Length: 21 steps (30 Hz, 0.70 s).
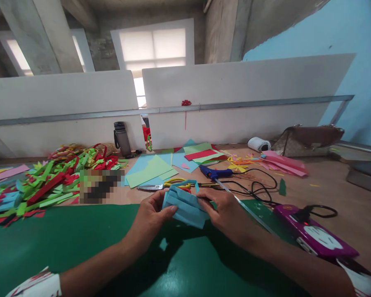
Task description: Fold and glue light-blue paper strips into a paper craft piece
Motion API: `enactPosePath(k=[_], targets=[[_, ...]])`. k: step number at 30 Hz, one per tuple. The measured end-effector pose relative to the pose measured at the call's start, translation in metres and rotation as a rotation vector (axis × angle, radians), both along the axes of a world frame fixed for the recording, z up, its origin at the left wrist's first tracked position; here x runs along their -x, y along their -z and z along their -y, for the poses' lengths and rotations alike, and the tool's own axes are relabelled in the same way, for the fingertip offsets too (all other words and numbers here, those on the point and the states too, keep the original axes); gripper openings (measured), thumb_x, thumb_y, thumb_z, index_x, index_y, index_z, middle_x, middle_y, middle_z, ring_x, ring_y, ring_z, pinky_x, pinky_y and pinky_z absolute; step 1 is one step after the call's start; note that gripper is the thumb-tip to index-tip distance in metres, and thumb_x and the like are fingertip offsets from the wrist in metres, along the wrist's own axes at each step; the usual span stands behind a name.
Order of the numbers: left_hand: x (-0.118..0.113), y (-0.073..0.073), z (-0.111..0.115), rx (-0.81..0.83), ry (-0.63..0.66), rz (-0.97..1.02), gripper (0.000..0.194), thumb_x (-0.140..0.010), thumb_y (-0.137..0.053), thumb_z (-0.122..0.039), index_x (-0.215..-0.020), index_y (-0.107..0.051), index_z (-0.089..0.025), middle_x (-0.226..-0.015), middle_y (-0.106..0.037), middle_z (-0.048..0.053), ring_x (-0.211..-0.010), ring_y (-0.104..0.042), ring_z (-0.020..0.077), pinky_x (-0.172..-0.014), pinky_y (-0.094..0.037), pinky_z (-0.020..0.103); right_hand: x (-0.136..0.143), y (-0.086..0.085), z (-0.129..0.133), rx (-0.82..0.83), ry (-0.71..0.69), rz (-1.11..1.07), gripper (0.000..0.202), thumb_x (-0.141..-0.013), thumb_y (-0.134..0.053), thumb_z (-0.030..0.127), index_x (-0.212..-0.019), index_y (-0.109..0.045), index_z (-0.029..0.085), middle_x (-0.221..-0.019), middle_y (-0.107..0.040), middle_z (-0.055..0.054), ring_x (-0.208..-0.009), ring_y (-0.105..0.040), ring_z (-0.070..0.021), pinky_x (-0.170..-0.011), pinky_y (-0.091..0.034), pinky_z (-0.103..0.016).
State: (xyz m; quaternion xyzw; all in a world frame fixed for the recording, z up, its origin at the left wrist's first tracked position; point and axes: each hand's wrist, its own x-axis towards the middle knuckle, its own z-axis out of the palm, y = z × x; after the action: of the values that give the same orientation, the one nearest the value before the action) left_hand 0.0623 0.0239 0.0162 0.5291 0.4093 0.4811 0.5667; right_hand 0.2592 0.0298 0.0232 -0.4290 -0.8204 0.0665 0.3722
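A small light-blue folded paper bag [185, 209] is held above the green mat, with a thin strip looped at its top edge. My left hand [151, 218] pinches its left side, thumb in front. At its right edge, the fingers of my right hand [224, 212] close on the paper near the strip. Just behind the bag lie scissors [151, 187] with yellow handles, partly hidden by it. A blue glue gun [215, 172] rests farther back, its black cord running right. A clear glue stick [244, 206] extends from near the gun toward my right forearm.
Cut paper strips [55, 181] heap at the left, beside a grey bottle [122, 139]. Coloured sheets [151, 171] lie behind the scissors. On the right are a purple power strip [315, 233], pink paper [284, 163], a white roll [259, 144] and a handbag [309, 140]. The green mat [80, 231] covers the front.
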Motion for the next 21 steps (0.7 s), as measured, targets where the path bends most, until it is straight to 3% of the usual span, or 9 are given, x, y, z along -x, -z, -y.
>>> enactPosePath(k=[5,16,21], targets=[[-0.005,0.004,0.001,-0.062,-0.016,0.046,0.055,-0.059,-0.073,-0.014,-0.109,-0.051,-0.018,-0.1,-0.066,0.007,-0.089,-0.061,0.0203,-0.075,-0.049,0.029,0.0,0.006,-0.004,-0.079,0.014,0.068,0.019,-0.087,-0.045,0.018,-0.085,-0.064,0.02,-0.082,-0.068,-0.004,-0.081,-0.062,-0.0177,-0.076,-0.046,-0.031],[-0.007,0.01,0.001,-0.028,0.084,0.061,0.043,-0.067,-0.069,-0.017,-0.107,-0.054,-0.017,-0.105,-0.063,0.01,-0.092,-0.059,0.0224,-0.08,-0.047,0.033,0.002,0.014,-0.004,-0.393,0.029,0.391,0.031,-0.08,-0.039,0.004,-0.1,-0.061,0.015,-0.076,-0.066,-0.007,-0.074,-0.059,-0.019,-0.069,-0.045,-0.033],[-0.007,0.013,0.001,0.009,0.124,0.159,0.034,-0.074,-0.064,-0.025,-0.107,-0.056,-0.022,-0.108,-0.063,0.007,-0.094,-0.059,0.0221,-0.081,-0.046,0.033,0.006,0.017,-0.003,-0.434,0.053,0.446,0.025,-0.084,-0.051,0.022,-0.105,-0.059,0.011,-0.087,-0.067,-0.012,-0.082,-0.061,-0.0235,-0.073,-0.047,-0.038]])
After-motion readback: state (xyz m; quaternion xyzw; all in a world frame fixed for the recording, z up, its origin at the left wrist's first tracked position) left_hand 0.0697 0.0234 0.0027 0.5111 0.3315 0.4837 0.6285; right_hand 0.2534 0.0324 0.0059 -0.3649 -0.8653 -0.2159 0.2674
